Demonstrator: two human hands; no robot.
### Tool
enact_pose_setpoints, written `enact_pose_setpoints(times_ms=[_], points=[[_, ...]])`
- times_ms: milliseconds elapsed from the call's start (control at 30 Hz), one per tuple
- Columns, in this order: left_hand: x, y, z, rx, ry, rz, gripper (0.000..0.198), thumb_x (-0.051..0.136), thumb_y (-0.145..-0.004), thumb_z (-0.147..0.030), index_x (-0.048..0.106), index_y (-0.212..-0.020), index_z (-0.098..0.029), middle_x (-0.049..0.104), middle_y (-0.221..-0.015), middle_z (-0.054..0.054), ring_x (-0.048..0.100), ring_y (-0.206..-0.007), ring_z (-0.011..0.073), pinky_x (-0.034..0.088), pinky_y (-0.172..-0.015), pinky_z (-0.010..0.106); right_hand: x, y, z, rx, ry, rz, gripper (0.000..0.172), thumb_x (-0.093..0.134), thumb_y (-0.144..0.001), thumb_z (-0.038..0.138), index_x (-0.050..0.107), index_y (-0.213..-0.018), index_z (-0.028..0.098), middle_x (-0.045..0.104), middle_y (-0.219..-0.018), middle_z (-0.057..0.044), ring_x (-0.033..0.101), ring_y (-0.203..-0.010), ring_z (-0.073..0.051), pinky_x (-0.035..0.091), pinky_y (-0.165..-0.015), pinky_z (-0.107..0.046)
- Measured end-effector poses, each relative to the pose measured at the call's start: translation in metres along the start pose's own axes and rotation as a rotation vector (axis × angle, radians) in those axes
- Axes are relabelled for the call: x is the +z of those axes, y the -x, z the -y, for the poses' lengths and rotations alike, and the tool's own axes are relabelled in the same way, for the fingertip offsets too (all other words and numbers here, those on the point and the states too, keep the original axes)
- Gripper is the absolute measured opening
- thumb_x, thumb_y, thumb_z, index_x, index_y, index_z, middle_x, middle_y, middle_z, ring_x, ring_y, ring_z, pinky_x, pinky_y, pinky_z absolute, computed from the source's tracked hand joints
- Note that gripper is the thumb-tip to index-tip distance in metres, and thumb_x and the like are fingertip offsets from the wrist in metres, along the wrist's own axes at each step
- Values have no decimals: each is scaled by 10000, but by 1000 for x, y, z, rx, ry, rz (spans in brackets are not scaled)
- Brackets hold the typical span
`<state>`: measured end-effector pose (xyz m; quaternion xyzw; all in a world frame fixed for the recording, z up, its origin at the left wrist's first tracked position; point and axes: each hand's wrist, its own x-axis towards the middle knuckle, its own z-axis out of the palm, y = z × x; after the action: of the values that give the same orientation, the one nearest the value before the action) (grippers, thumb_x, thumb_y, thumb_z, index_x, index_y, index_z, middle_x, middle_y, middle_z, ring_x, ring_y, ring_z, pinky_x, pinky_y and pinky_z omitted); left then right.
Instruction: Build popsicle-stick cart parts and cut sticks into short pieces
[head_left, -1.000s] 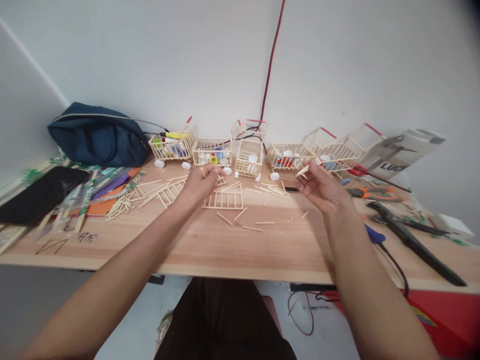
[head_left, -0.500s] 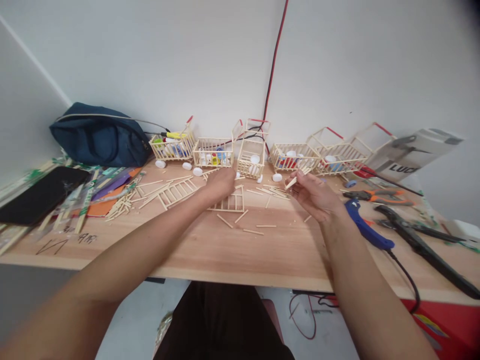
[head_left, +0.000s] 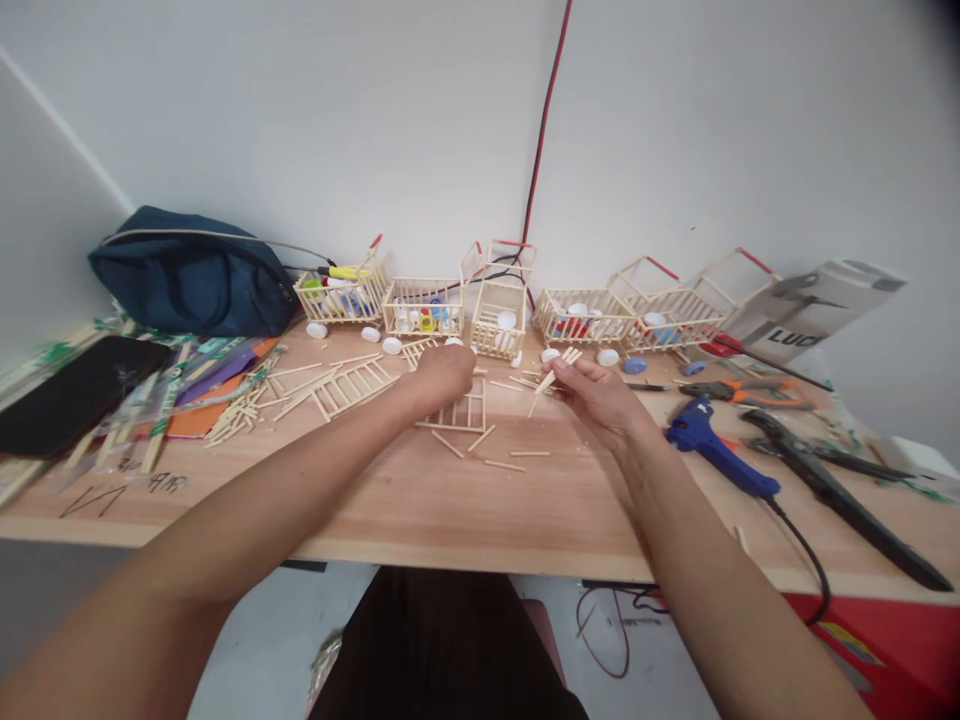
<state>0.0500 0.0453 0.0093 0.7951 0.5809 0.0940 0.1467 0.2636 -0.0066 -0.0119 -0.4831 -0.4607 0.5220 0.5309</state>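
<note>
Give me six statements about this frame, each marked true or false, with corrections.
1. The right hand holds thin wooden sticks. True.
2. The left hand partly hides a ladder-like stick frame. True.
3. The left hand wears a glove. False: it is bare.
4. A blue glue gun lies right of both hands. True.
5. The right hand touches the glue gun. False: they are apart.
6. Every stick is in the right hand. False: loose sticks also lie on the tabletop.

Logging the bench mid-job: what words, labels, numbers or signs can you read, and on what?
"LUC": on the grey-and-white package; any further letters unclear.
Pen marks on the tabletop: no sure reading.
Green print on the plastic wrappers: too small.
Yellow label on the red object below: too blurred.
</note>
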Motion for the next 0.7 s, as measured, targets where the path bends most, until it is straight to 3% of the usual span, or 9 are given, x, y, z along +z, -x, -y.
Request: enact_pose_setpoints(times_ms=[167, 300, 367, 500, 700], points=[[-11, 5, 16, 65, 225, -54, 194, 598, -702, -135, 490, -545, -173, 449, -520, -5, 473, -563, 137, 310, -533, 235, 14, 2, -5, -16, 165, 5, 409, 797, -601, 563, 763, -745, 183, 704, -714, -21, 480, -560, -84, 335, -516, -225], [-17, 28, 12, 81, 827, 161, 181, 570, -766, -260, 498, -622, -179, 344, -496, -65, 268, -431, 68, 190, -451, 220, 31, 8, -5, 23, 242, 111, 383, 772, -638, 562, 765, -740, 193, 646, -628, -7, 449, -522, -86, 322, -478, -225], [-15, 38, 6, 65, 986, 244, 187, 604, -748, -302, 511, -645, -177, 315, -497, -78, 224, -424, 57, 159, -440, 219, 39, 10, -3, 26, 247, 142, 366, 790, -619, 546, 753, -702, 192, 627, -599, -5, 472, -527, -93, 360, -483, -227], [-6, 48, -3, 86, 991, 209, 206, 629, -719, -325, 521, -638, -169, 335, -494, -75, 258, -441, 56, 166, -455, 217, 45, 10, 0, -10, 232, 119, 372, 825, -566, 526, 698, -588, 177, 612, -580, -7, 521, -539, -103, 440, -502, -238], [6, 47, -2, 36, 1007, 79, 223, 628, -725, -340, 546, -625, -159, 376, -486, -69, 303, -452, 59, 185, -470, 216, 46, 5, -3, -54, 247, 116, 359, 815, -586, 523, 698, -609, 185, 596, -588, 1, 533, -556, -108, 472, -506, -235]])
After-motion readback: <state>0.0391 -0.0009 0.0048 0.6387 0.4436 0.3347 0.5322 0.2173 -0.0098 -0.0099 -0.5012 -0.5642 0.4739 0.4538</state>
